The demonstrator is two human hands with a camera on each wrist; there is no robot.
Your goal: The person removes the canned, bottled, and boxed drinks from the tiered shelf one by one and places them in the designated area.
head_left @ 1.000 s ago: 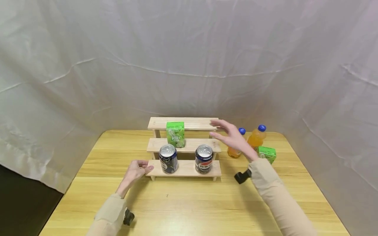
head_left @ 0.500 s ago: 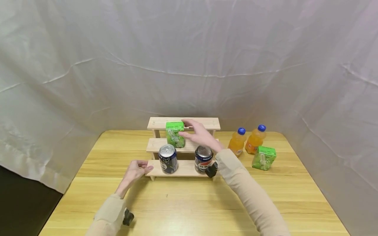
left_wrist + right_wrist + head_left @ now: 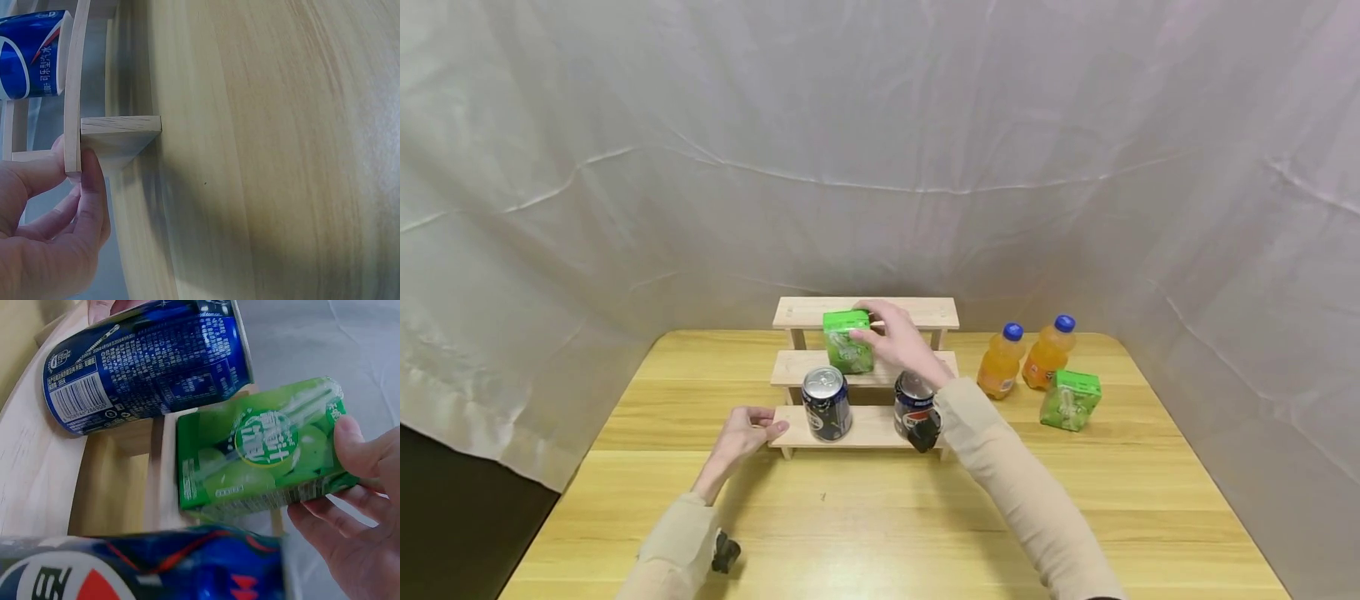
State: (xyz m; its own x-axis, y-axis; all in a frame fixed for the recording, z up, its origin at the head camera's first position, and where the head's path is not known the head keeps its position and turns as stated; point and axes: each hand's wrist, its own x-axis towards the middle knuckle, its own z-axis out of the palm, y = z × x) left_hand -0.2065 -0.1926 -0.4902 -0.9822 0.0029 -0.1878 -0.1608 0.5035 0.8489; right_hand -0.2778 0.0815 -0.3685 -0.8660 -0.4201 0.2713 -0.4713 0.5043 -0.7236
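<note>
A three-tier wooden shelf (image 3: 865, 427) stands on the table. My left hand (image 3: 747, 433) pinches the left end of its lowest board; the left wrist view has the thumb on one face of the board (image 3: 73, 119) and fingers on the other. On the middle tier stands a green juice carton (image 3: 848, 343), and my right hand (image 3: 898, 337) grips its upper right part between thumb and fingers. In the right wrist view the carton (image 3: 259, 447) has a wrapped straw on its side. Two dark blue soda cans, a left one (image 3: 827, 404) and a right one (image 3: 916, 404), stand on the lowest tier.
Right of the shelf, two orange drink bottles with blue caps, one nearer (image 3: 1000, 367) and one farther (image 3: 1049, 358), stand on the table (image 3: 865, 533). A second green carton (image 3: 1071, 402) is beside them. A grey curtain (image 3: 880, 167) hangs behind.
My right hand has moved left from the shelf's right end to the middle-tier carton and now grips it. The carton has shifted very slightly to the right. My left hand has stayed put.
</note>
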